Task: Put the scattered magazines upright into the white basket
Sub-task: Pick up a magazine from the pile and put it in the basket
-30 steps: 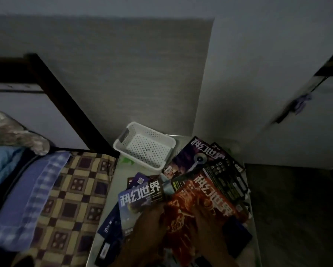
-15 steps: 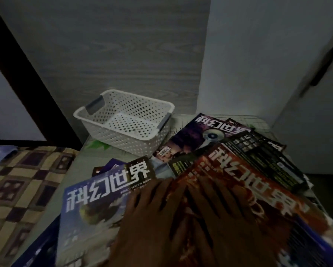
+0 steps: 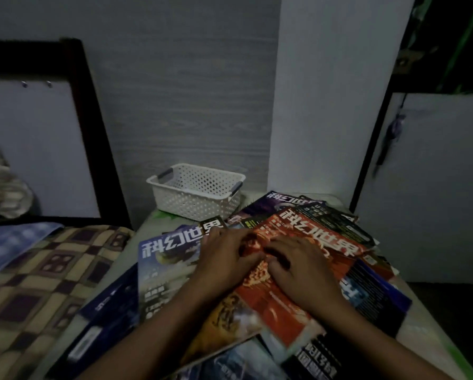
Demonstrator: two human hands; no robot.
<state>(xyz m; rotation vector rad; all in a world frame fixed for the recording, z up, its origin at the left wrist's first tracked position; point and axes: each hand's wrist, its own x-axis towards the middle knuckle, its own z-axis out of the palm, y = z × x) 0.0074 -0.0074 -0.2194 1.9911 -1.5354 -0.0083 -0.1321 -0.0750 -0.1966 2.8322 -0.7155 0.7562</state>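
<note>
Left hand (image 3: 227,256): palm down, fingers spread and slightly curled, lying flat on the red magazine (image 3: 290,292) at its left edge, gripping nothing. Right hand (image 3: 298,267): likewise flat and open on the same cover. Red magazine: topmost of a loose overlapping heap, beside the blue magazine (image 3: 167,267). White basket (image 3: 197,197): upright behind the heap.

So my 2 hands sit side by side on the top magazine (image 3: 306,242), left hand (image 3: 227,259) and right hand (image 3: 301,266) both flat, in the middle of the magazine pile (image 3: 164,270) spread over the surface (image 3: 147,229). The basket (image 3: 195,192) stands behind the pile, back left against the wall. The bed (image 3: 46,272) is left of the surface.
</note>
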